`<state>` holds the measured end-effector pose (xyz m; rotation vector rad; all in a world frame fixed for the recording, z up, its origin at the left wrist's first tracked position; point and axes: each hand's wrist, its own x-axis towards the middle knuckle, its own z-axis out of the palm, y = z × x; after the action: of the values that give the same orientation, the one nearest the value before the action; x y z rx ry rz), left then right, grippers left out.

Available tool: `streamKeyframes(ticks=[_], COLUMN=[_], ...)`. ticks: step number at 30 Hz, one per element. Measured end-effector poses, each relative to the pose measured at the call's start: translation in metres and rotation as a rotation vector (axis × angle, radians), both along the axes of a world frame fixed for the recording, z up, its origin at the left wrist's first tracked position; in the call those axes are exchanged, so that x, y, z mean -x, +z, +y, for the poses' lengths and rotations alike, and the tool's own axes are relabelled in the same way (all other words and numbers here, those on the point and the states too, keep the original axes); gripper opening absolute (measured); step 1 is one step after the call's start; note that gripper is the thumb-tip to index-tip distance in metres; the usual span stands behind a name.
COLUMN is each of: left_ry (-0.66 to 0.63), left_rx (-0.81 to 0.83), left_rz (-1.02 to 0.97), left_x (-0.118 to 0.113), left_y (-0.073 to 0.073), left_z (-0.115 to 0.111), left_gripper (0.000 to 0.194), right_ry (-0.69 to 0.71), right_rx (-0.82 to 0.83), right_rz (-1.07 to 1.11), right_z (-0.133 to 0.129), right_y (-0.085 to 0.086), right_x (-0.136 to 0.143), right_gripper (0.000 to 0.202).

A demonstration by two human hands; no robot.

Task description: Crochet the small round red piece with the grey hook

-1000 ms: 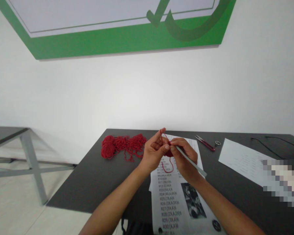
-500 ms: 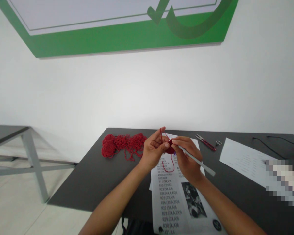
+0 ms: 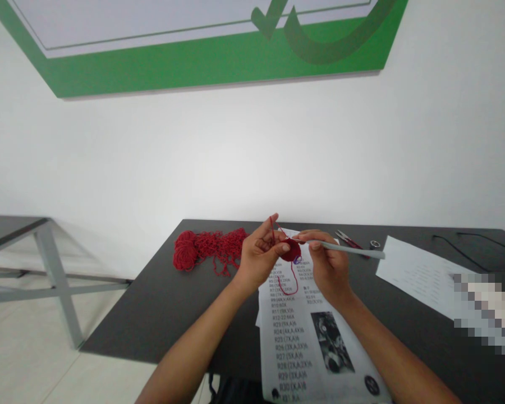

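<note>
White wall fills most of my feed, with a green-edged board cropped at the top and a dark table below. Above that table I see the left hand pinching a small, round red crocheted piece between thumb and fingers, its index finger pointing up with a strand of red yarn over it. Opposite, the right hand pinches a grey hook, its handle pointing out to the right, its thin end at the piece's top edge. I make out a purple loop at the piece's lower right edge. Beneath both hands lies a printed sheet with rows of text and a dark photo. Further out on the left, a yarn ball touches a loose red tangle. On the right I have snips, partly hidden by the hook, near a small ring and a second paper.
</note>
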<state>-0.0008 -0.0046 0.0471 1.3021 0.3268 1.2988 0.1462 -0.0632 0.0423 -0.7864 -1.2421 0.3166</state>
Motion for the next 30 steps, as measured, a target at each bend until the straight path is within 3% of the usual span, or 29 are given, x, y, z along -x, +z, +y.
streamKeyframes(ticks=[15, 30], left_ry=[0.084, 0.058], left_rx=[-0.123, -0.045], left_rz=[0.132, 0.122], left_x=[0.0032, 0.0042], left_y=[0.0006, 0.0033], left_z=[-0.0013, -0.0033], left_gripper=[0.077, 0.077], right_ry=[0.011, 0.007], right_rx=[0.141, 0.101], right_rz=[0.112, 0.096], right_z=[-0.0003, 0.0011], right_y=[0.0042, 0.0012], right_x=[0.0006, 0.0014], right_gripper=[0.029, 0.027])
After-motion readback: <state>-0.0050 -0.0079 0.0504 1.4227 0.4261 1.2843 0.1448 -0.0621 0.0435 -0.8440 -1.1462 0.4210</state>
